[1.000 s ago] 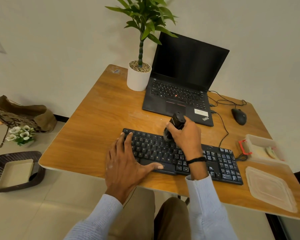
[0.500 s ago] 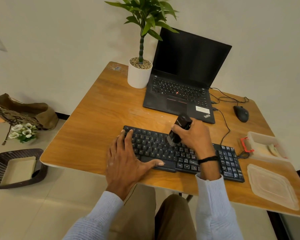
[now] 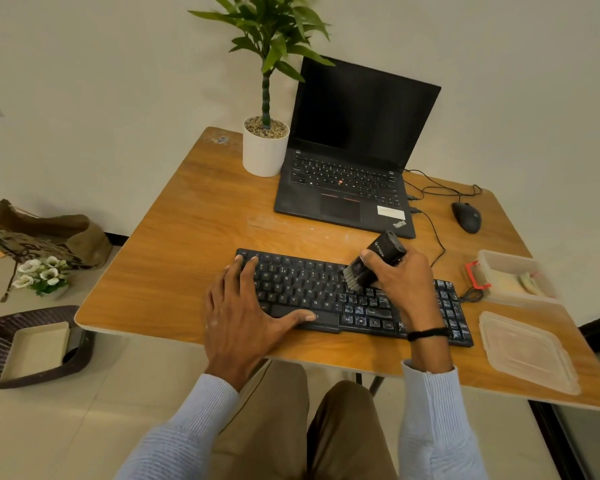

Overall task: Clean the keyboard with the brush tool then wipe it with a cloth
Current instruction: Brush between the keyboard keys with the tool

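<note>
While my right hand (image 3: 404, 284) holds the stubby black cylindrical brush tool (image 3: 378, 263), fingers and thumb curled round its barrel, the grey bristles (image 3: 351, 278) sit down on the keys. Contact is just right of the middle of the long black plastic keyboard (image 3: 302, 292). The keyboard lies at the near edge of the wooden table (image 3: 174, 265), long axis running left to right and dipping slightly toward me at its right end. The brush's own axis slants across it: cap up and to the right toward the open black laptop (image 3: 343, 188), bristles down and to the left. My left hand (image 3: 243, 313) lies flat on the keyboard's left end, fingers straight over the upper rows and thumb on the space bar, gripping nothing, only bracing. The keys to the right of the bristles look paler, possibly dusty, so I judge the coming strokes run rightward along the long axis, under my right hand, the nearer one. The clear plastic tub (image 3: 489, 261) stands just beyond the keyboard's right end; whether the pale item inside is the cloth I cannot tell.
</note>
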